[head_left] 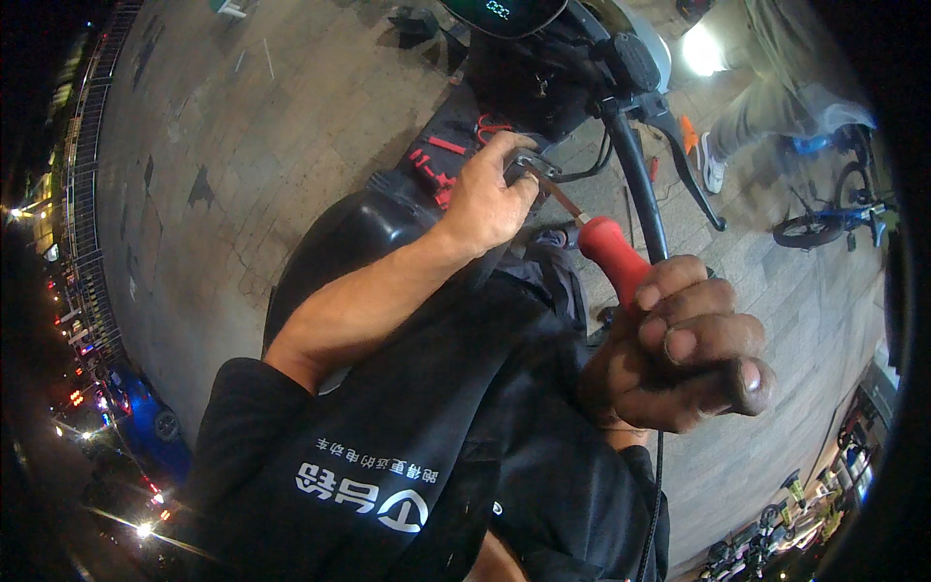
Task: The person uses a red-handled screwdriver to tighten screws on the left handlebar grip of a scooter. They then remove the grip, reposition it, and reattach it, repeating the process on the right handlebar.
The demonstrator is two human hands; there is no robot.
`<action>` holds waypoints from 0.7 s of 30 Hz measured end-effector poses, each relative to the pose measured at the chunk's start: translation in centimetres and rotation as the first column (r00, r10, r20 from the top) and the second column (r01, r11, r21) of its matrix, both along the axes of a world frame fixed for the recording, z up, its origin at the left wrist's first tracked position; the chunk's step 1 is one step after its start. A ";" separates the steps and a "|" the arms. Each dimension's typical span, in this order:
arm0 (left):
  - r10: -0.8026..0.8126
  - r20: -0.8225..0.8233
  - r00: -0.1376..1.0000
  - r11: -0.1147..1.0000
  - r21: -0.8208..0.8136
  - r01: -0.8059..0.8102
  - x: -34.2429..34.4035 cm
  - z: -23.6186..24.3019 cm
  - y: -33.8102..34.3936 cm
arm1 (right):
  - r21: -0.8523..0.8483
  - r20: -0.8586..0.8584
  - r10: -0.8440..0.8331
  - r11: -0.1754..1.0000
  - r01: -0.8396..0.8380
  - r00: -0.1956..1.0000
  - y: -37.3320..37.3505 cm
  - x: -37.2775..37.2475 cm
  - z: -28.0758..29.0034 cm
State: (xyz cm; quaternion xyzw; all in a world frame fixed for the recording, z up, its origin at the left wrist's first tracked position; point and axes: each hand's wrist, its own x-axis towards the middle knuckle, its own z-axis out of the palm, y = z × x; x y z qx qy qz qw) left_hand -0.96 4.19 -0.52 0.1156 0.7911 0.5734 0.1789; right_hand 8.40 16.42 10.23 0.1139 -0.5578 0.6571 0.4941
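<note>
My right hand [684, 354] is curled round the red handle of a screwdriver [613, 250]. Its metal shaft points up and left to a small dark part [529, 167] with bare metal on it, though the exact contact of the tip is hard to see. My left hand [485, 194] pinches that part between thumb and fingers. A black cable runs from the part toward the scooter's handlebar [632, 179]. Just beyond my left hand lies the scooter's dark footboard, with red-handled tools [436, 170] and a pair of red-handled pliers [493, 126] on it.
The black scooter seat [359, 233] is left of my left forearm. A brake lever [690, 175] juts out at the right, below a lit display [504, 12]. Another person's leg and white shoe [713, 165] stand at the upper right, near a small blue bicycle [824, 218].
</note>
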 end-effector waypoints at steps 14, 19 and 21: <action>0.041 0.070 0.997 0.995 0.091 -0.047 0.2 -0.7 -0.1 | -0.100 0.016 -0.038 0.994 0.039 0.999 0.0 -0.3 -0.6; 0.061 -0.033 0.998 0.996 0.066 -0.059 0.0 -1.6 0.0 | 0.246 0.153 -0.165 0.961 0.125 0.974 0.6 0.4 -0.8; 0.076 -0.046 0.996 0.996 0.050 -0.073 -0.2 -1.9 0.1 | 0.524 0.231 -0.202 0.850 0.054 0.952 2.0 1.3 -0.6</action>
